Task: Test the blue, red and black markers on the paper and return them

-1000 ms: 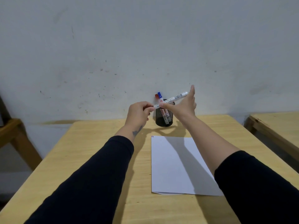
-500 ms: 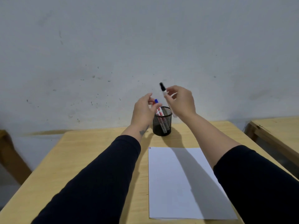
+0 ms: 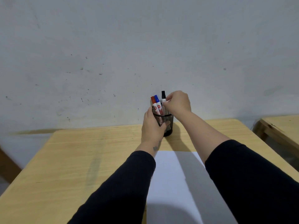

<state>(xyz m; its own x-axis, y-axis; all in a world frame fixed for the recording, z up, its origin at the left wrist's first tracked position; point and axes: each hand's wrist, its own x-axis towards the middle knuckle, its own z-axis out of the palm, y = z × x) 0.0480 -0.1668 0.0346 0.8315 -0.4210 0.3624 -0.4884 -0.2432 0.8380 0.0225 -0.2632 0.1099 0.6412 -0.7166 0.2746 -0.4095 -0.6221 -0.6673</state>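
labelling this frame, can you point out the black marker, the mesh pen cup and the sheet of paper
black marker (image 3: 163,95): head view, on its black cap.
mesh pen cup (image 3: 169,120): head view, on its right wall.
sheet of paper (image 3: 174,180): head view, on its bare middle.

My black marker (image 3: 163,98) stands upright with its black cap on top, its white body pinched in my right hand (image 3: 177,102) just above centre of the frame, its lower part down inside the black mesh cup (image 3: 168,122). The red marker (image 3: 153,105) and the blue marker (image 3: 158,104) sit side by side in the same cup, caps up, leaning slightly left, touching each other. My left hand (image 3: 152,126) wraps the cup's left side. The white paper (image 3: 174,183) lies flat on the tabletop (image 3: 80,159), lower centre-right, partly under my arms' shadows.
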